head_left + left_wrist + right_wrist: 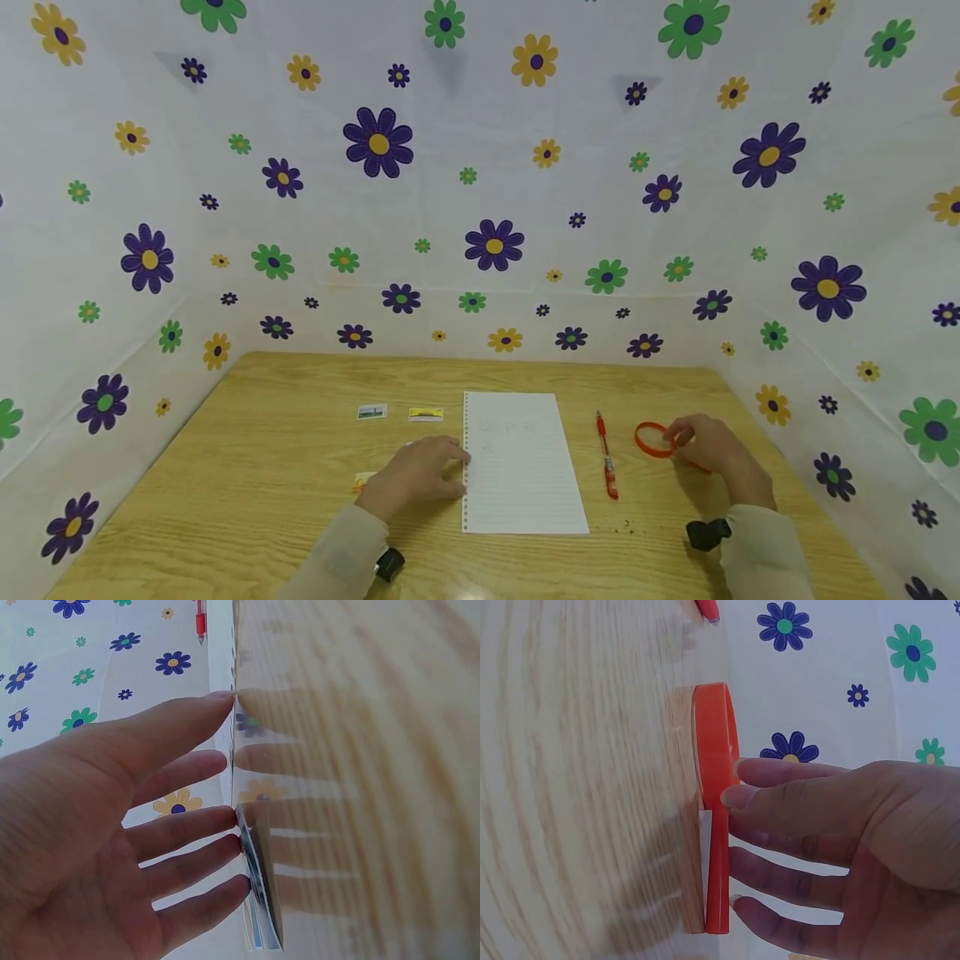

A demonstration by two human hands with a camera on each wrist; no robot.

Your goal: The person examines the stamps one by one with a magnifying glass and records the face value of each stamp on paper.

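Note:
My left hand (420, 475) lies over the table at the left margin of a lined loose-leaf sheet (525, 467), which bears faint marks near its top. In the left wrist view its fingers are spread, with the lower fingertips right at a thin small card (260, 892) standing slightly off the surface. My right hand (708, 450) pinches a red-framed magnifying glass (654, 452) between thumb and fingers where ring meets handle. In the right wrist view, the red handle (718, 885) lies low along the tabletop, with the other fingertips beside it.
A red pen (606, 458) lies between sheet and magnifying glass. Small stamp-like picture cards, one grey-green (372, 412), one yellow (426, 414) and one orange (363, 481), lie left of the sheet. Dark crumbs (625, 527) are near the front. Flowered sheeting (480, 167) encloses the table.

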